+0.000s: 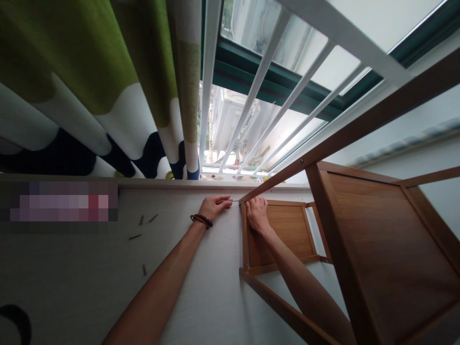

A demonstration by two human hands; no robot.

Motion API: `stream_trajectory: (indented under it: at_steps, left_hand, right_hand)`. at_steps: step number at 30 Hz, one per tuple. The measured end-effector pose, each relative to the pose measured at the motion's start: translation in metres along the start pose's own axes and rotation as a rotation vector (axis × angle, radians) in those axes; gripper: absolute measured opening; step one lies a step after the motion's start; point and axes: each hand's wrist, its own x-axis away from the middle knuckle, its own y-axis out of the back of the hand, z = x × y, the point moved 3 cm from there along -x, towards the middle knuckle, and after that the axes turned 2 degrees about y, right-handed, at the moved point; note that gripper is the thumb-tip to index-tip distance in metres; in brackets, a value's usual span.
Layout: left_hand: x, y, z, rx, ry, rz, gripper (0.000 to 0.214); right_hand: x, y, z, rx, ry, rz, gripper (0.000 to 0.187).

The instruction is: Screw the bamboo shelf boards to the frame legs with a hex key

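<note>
Frame (283, 235): lies on the white surface (201, 287) below the window, its corner between both hands.
Left hand (214, 206): pinches a thin rod (235, 201) aimed at that corner.
Right hand (256, 214): closed over the corner rail.
Risk: if the frame shifts, the rod may skew or slip.
Pegs (143, 219): loose, may roll.

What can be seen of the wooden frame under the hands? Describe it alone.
The wooden frame is brown timber: slim rails joined around flat panels, one small and far, one large and near. It lies tipped on the white surface. The right hand rests on its far corner; the left hand holds a thin metal tool to that corner.
</note>
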Motion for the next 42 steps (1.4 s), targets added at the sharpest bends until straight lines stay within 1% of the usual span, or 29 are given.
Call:
stream_trajectory:
  at_steps: [2,6,9,13,18,20,23,25,28,30,36,40,42]
  left_hand:
    - [-0.001,-0.001,-0.001,-0.053,0.013,-0.035,0.031]
    - [-0.008,-0.005,-0.008,-0.135,0.068,-0.077,0.025]
    - [-0.013,-0.01,-0.012,-0.131,0.142,-0.063,0.012]
    - [-0.01,-0.012,-0.011,-0.085,0.227,-0.017,0.011]
    - [-0.001,-0.01,-0.004,-0.018,0.273,0.033,0.009]
    - [-0.002,-0.009,-0.003,0.008,0.274,0.027,0.011]
    - [-0.002,-0.005,-0.007,0.052,0.225,0.038,0.02]
    - [0.0,-0.003,-0.01,0.08,0.187,0.092,0.032]
    - [0.006,0.001,-0.011,0.096,0.137,0.222,0.052]
    - [0.008,0.003,-0.01,0.057,0.107,0.248,0.055]
    - [-0.003,0.004,-0.005,-0.054,0.104,0.1,0.036]
    - [-0.012,-0.002,0.0,-0.066,0.159,-0.018,0.024]
    - [-0.013,-0.006,0.002,-0.049,0.185,-0.053,0.024]
  right_hand:
    - [0.0,0.0,0.0,0.003,-0.002,0.002,0.025]
    - [0.001,0.001,0.0,0.002,0.0,-0.001,0.024]
    - [0.001,0.002,0.0,-0.005,-0.003,0.011,0.024]
    - [-0.002,0.002,0.0,-0.021,-0.003,0.037,0.025]
    - [-0.004,0.001,0.001,-0.022,0.006,0.047,0.024]
    - [-0.005,0.001,0.002,-0.028,0.016,0.048,0.023]
    - [-0.004,0.001,0.003,-0.044,0.02,0.045,0.023]
    - [-0.004,0.001,0.002,-0.056,0.022,0.045,0.024]
    - [-0.004,0.001,0.001,-0.066,0.019,0.04,0.024]
    - [-0.004,0.001,0.0,-0.068,0.013,0.037,0.024]
    - [-0.005,0.0,0.0,-0.072,0.015,0.041,0.024]
    - [-0.005,-0.001,0.0,-0.06,0.014,0.048,0.024]
    - [-0.005,-0.001,0.0,-0.054,0.015,0.053,0.023]
